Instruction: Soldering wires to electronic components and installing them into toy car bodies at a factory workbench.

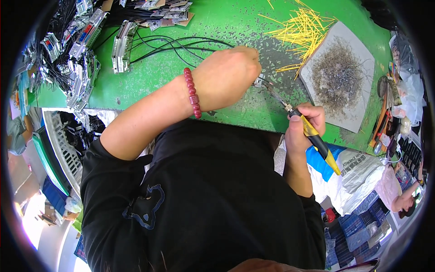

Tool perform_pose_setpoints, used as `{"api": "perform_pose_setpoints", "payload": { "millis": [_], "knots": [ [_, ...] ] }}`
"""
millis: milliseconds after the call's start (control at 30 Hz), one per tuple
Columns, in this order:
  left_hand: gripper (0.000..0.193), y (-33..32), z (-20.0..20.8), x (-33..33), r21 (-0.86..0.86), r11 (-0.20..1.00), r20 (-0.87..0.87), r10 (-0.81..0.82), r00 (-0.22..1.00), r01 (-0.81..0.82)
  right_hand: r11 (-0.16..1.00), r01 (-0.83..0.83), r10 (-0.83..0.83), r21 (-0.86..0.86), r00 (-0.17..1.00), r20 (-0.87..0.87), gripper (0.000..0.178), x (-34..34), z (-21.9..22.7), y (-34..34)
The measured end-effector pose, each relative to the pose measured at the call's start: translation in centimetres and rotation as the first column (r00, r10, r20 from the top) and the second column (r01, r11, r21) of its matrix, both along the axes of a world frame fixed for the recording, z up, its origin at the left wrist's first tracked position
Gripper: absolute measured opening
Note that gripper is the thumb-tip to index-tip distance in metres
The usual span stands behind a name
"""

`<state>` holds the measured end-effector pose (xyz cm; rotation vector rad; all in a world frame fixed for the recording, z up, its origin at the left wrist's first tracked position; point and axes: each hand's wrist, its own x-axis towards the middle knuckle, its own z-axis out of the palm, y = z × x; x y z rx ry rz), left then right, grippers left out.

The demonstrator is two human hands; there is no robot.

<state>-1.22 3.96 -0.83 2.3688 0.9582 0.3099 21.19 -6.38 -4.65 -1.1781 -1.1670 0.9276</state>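
Note:
My right hand (304, 127) grips a yellow-and-black soldering iron (311, 131) like a pen. The iron slants up to the left, its tip close to a small metal part (258, 82) beside my left fingers. My left hand (229, 77), with a red bead bracelet on the wrist, is curled closed over the table, back of the hand up. Its fingertips and whatever they pinch are hidden. Thin black cables (181, 40) run from a silver rectangular connector (122, 47) at the left toward and under that hand.
A green worn tabletop (272, 115) spans the work area. At right lies a grey board (333, 111) covered with dark wire scraps; yellow wires (301, 31) are piled beside it. Several silver connectors (84, 77) with black cables crowd the left. Tools (383, 113) sit at the right edge.

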Motion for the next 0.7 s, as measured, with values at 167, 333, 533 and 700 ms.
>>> {"api": "perform_pose_setpoints", "payload": {
  "millis": [167,333,533,700],
  "knots": [
    [0.009,-0.1,-0.2,0.0,0.016,1.000,0.014,0.000,1.000,0.000,0.995,0.094,-0.093,-0.038,0.996,0.013,0.037,-0.7,0.6,0.3],
    [0.009,0.1,-0.1,0.0,-0.005,1.000,0.000,-0.008,1.000,0.008,0.991,-0.053,0.068,-0.126,0.990,0.121,0.033,-1.4,1.9,1.6],
    [0.009,0.0,0.1,-0.1,-0.004,1.000,0.019,0.004,1.000,-0.004,0.986,-0.141,0.160,-0.087,0.942,0.296,0.034,-3.4,2.7,4.9],
    [0.009,0.1,0.0,0.0,-0.075,0.997,0.046,0.039,0.998,-0.036,0.994,-0.107,0.106,-0.008,0.973,0.206,0.032,-3.6,1.7,5.3]
  ]
}}
